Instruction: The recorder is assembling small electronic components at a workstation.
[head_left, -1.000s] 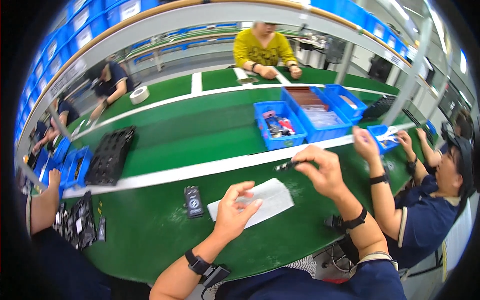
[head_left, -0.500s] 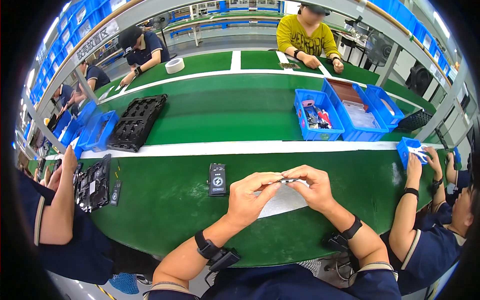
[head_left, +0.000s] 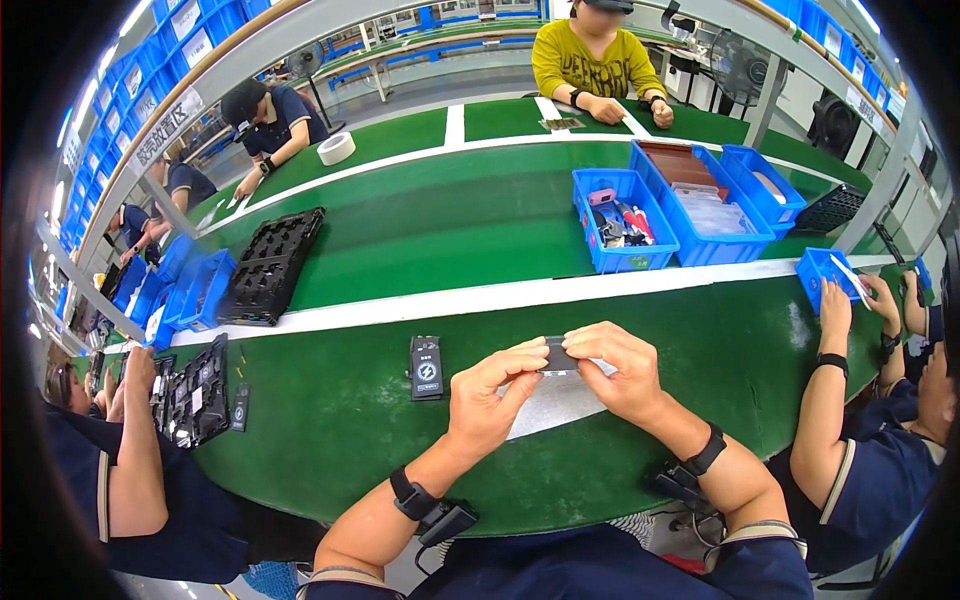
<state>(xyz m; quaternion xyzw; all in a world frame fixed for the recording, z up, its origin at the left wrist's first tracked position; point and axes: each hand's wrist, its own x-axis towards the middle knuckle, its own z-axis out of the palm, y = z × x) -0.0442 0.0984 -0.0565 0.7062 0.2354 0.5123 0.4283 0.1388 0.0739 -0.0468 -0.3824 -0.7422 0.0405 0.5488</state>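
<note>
Between both hands I hold a thin black phone battery [head_left: 558,355], level above the bench; fingers cover its two ends, and only its dark middle and pale marks on the near edge show. My left hand [head_left: 490,393] pinches its left end with thumb and fingertips. At the right end, my right hand [head_left: 622,372] grips it the same way. Beneath the hands lies a whitish sheet [head_left: 545,412], partly hidden by them. Left of my left hand, apart from it, another black phone battery [head_left: 426,370] with a round lightning mark lies flat on the green bench.
Blue bins [head_left: 625,222] with small items stand beyond the white strip [head_left: 480,297]. Black trays [head_left: 272,265] lie at the left, another small battery [head_left: 240,408] near them. Co-workers sit close on both sides; others work opposite, near a tape roll [head_left: 337,149].
The held battery has tilted, so more of its dark flat face shows instead of mostly its edge. Both hands keep their grip. The view has shifted and turned slightly.
</note>
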